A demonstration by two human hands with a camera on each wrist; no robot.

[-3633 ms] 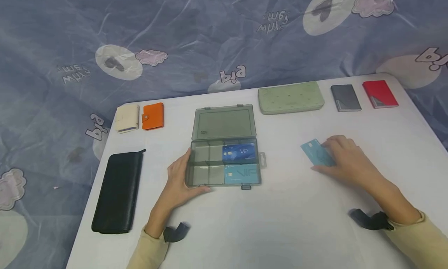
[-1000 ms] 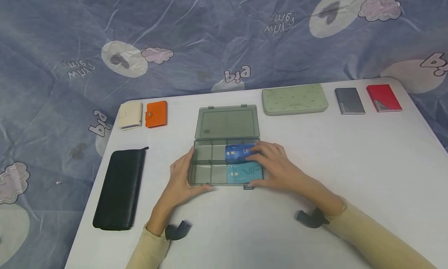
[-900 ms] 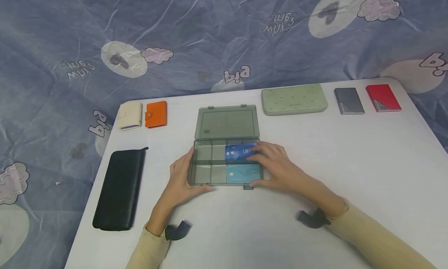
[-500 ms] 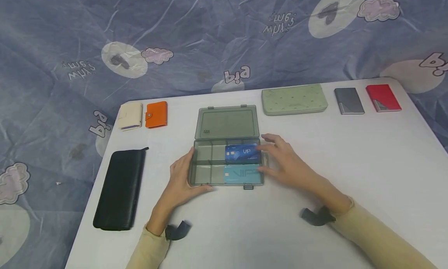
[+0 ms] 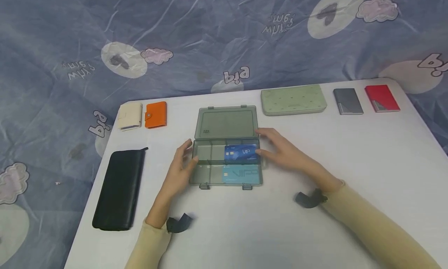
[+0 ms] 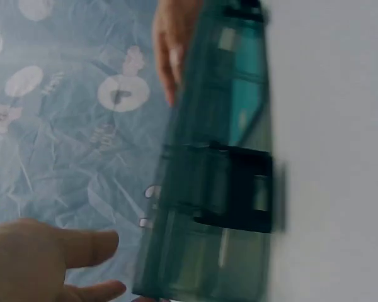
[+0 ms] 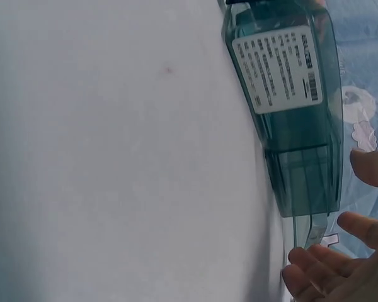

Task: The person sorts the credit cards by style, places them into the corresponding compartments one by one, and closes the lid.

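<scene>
A translucent green compartment box (image 5: 201, 174) lies on the table with its lid (image 5: 227, 123) folded back flat. A dark blue VIP card (image 5: 240, 153) rests in its back right part, a light blue VIP card (image 5: 240, 174) in the front right. My left hand (image 5: 179, 174) is at the box's left side, thumb and fingers spread; the left wrist view shows the thumb (image 6: 91, 246) off the box. My right hand (image 5: 287, 151) reaches the right side, index fingertip by the lid's edge, thumb at the blue card's end. A printed label (image 7: 278, 69) shows on the box's outside.
Left of the box lies a black zip wallet (image 5: 120, 189). Behind it sit a cream card holder (image 5: 129, 115) and an orange one (image 5: 156, 114). Along the back right are a green case (image 5: 294, 100), a grey card case (image 5: 348, 101) and a red one (image 5: 382, 98).
My right hand brought a light blue card from the right into the box's front right, let go and moved back toward the lid. My left thumb left the front edge for the left side.
</scene>
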